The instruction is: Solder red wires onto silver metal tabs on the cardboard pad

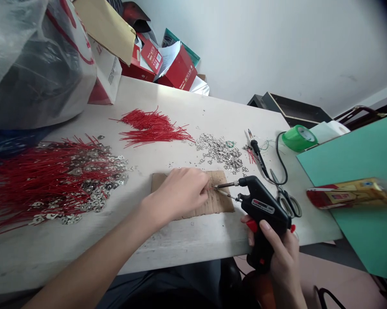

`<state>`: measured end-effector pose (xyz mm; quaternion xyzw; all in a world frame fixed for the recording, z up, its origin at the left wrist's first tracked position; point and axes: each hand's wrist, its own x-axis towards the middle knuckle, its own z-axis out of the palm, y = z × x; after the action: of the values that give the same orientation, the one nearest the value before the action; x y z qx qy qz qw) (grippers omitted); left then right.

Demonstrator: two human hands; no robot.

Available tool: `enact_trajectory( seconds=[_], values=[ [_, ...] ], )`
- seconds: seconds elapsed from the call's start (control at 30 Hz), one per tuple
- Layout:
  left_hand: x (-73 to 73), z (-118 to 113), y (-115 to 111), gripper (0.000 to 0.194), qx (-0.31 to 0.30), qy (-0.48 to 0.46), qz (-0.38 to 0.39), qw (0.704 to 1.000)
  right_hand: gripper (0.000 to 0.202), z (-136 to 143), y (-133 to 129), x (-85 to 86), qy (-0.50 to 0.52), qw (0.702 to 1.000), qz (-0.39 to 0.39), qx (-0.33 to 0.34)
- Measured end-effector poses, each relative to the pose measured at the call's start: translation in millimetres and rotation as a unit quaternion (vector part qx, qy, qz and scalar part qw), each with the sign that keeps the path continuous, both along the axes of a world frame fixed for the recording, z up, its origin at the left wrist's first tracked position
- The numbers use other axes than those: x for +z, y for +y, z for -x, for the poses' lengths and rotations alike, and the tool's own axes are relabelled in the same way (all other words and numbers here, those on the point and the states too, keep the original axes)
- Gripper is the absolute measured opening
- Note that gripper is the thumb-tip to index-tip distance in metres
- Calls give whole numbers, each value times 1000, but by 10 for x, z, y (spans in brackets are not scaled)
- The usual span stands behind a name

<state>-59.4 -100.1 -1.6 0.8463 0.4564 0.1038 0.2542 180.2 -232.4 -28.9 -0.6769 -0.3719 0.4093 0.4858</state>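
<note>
My right hand (285, 253) grips a black soldering gun (261, 199) with a red trigger. Its tip points left and sits right at the fingertips of my left hand (184, 189). That left hand is closed in a pinch over a piece of brown cardboard (225, 206); what lies between its fingers is hidden. Just beyond the cardboard are small loose metal terminals (219, 150). Farther back lie two bundles of bare-ended red wires (155, 128). A large heap of red wires with metal terminals on their ends (45, 176) covers the table's left side.
A pen-type soldering iron (258, 156) with a black cord lies right of the terminals, near scissors (286, 199) and green tape (299, 138). A plastic bag (42, 73) and red boxes (180, 68) stand behind. A teal board (357, 227) with a yellow-red packet (351, 193) borders the right.
</note>
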Motion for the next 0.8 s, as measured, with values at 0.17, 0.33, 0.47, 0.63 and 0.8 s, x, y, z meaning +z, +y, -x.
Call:
enact_trajectory(
  seconds=[0.17, 0.33, 0.47, 0.63, 0.8],
  values=[
    [-10, -6, 7, 13, -6, 21, -26, 999, 36, 6, -3, -3, -3, 1000, -11, -4],
    [-12, -16, 3, 13, 0, 29, -29, 999, 32, -7, 3, -31, 2, 1000, -24, 0],
    [-14, -19, 4, 13, 1, 35, -33, 999, 32, -27, 0, -48, 10, 999, -33, 20],
    [-25, -19, 4, 14, -3, 34, -39, 999, 30, 16, 0, -19, 28, 999, -34, 7],
    [-7, -21, 1, 15, -2, 35, -31, 999, 31, 18, -5, -26, 3, 999, -33, 0]
  ],
)
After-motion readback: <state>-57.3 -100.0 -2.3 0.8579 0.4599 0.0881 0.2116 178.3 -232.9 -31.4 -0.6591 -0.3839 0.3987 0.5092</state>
